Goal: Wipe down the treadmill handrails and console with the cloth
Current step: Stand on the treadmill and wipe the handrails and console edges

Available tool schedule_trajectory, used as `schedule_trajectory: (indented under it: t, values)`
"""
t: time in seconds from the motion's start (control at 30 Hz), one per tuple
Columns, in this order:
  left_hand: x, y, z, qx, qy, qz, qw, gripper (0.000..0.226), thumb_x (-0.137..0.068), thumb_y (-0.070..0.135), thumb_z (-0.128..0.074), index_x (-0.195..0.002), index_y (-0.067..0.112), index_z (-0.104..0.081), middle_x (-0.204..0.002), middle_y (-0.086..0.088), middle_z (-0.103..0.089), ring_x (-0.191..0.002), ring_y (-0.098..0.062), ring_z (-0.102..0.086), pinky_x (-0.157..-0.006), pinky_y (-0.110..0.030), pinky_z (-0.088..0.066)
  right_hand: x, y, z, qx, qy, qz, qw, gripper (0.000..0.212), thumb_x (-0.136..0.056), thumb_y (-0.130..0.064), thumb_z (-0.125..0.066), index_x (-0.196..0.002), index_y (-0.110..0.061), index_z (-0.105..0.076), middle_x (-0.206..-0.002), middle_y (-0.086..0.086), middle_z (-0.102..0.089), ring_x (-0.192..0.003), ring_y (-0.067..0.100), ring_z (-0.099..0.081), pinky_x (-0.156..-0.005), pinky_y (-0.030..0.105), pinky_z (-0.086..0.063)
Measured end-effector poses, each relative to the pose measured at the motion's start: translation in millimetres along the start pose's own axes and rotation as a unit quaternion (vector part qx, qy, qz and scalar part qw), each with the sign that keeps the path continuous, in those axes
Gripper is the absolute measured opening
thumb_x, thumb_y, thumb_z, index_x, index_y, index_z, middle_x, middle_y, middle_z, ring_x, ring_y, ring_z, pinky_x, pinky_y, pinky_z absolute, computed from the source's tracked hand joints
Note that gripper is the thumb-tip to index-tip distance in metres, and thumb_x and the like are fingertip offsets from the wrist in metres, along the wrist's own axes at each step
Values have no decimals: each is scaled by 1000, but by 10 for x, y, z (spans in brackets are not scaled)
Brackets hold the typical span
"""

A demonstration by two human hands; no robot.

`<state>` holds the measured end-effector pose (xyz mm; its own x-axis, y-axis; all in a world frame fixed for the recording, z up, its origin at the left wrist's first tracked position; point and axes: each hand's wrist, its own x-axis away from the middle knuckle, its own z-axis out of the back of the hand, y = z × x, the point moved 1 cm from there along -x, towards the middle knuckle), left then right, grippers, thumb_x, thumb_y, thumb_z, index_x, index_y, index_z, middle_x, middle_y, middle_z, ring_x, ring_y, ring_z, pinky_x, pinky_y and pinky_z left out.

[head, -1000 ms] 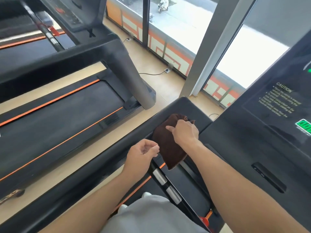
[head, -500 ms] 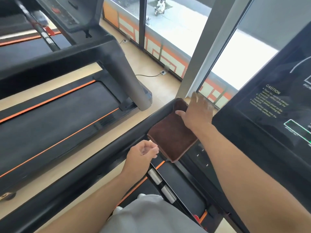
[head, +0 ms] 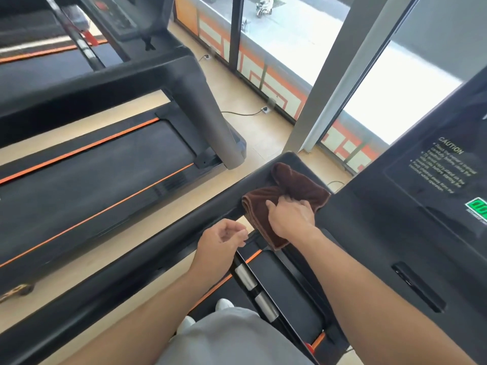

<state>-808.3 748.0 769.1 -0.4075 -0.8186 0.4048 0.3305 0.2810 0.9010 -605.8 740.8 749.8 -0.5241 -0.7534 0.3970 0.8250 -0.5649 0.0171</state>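
A brown cloth lies bunched on the front end of the black left handrail, right where the rail meets the console. My right hand sits on top of the cloth, its fingers curled into the folds and gripping them. My left hand hovers just above the same rail, a little nearer to me, with loosely curled fingers that hold nothing. The console carries a white caution label and a green display at the right edge.
Below my hands an inner grip bar with silver sensor plates runs toward me. A neighbouring treadmill's belt and grey upright stand to the left. Ahead are a window pillar and a cable on the floor.
My right hand drew back from the rail's far end toward me; the cloth, spread flat half a second ago, is now bunched under its fingers. The left hand has barely moved.
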Motion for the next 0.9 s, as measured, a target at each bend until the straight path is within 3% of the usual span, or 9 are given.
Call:
schedule_trajectory:
  t: [0.1, 0.23, 0.33, 0.4, 0.5, 0.63, 0.77, 0.83, 0.9]
  values:
    - [19, -10, 9, -1, 3, -2, 1000, 3, -93, 20, -70, -92, 22, -72, -85, 4, -77, -79, -7, -73, -81, -20, -56, -22, -34, -49, -39, 6, -1, 999, 64, -109, -47, -18, -150, -4, -43, -154, 15, -48, -141, 31, -43, -120, 42, -26]
    - [89, -68, -86, 4, -12, 11, 1000, 3, -93, 19, -70, -91, 20, -72, -85, 4, -77, -79, -7, -73, -80, -20, -54, 234, 108, 29, -97, 50, 16, 994, 48, -107, -50, -37, -130, -15, -62, -125, 12, -69, -119, 35, -58, -105, 41, -41]
    - [95, -43, -223, -1, -41, 7, 999, 3, -92, 20, -70, -90, 20, -72, -84, 3, -77, -80, -10, -73, -82, -23, -55, 340, 131, 137, -16, 39, 28, 999, 46, -107, -51, -37, -124, -19, -66, -119, 8, -72, -113, 33, -64, -100, 41, -43]
    - [114, 3, -247, 4, -57, -8, 998, 3, -93, 20, -70, -91, 21, -72, -84, 4, -77, -82, -11, -73, -82, -22, -56, 229, 47, 147, 23, -6, 30, 999, 50, -110, -47, -28, -132, -18, -63, -131, 7, -67, -122, 30, -61, -106, 43, -37]
    - [170, 21, -114, -15, -43, -27, 999, 4, -94, 23, -69, -92, 26, -72, -85, 8, -76, -81, -3, -71, -77, -12, -53, 14, -49, 33, -41, -41, -17, 998, 66, -108, -46, -13, -156, -7, -36, -158, 13, -43, -146, 29, -39, -125, 46, -17]
    - [223, -127, 94, -34, 35, -7, 999, 5, -92, 26, -69, -89, 30, -70, -84, 12, -75, -84, -1, -68, -78, -18, -52, 60, 12, -79, -92, 43, -3, 995, 59, -109, -48, -24, -144, -9, -52, -145, 14, -57, -138, 31, -46, -120, 42, -24]
    - [276, -236, 48, -10, 22, 24, 999, 9, -93, 29, -69, -102, 30, -66, -97, 6, -74, -93, -13, -70, -72, -21, -56, 301, 62, -19, -279, 125, -31, 952, 34, -106, -42, -47, -123, -22, -68, -116, 6, -74, -113, 34, -64, -103, 41, -47]
    - [269, -240, 15, 27, -3, 51, 998, 35, -89, 42, -71, -119, 29, -59, -111, 6, -71, -98, -13, -68, -77, -22, -59, 521, 6, 17, -380, 141, -25, 914, 22, -103, -42, -51, -104, -30, -68, -100, -2, -76, -97, 28, -70, -93, 46, -55]
    - [261, -199, 4, 120, -41, 90, 988, 70, -75, 64, -71, -131, 26, -55, -119, 7, -69, -107, -13, -67, -96, -36, -57, 825, -116, 21, -513, 114, 20, 850, 19, -100, -40, -57, -98, -27, -70, -92, -1, -77, -89, 29, -72, -85, 50, -58]
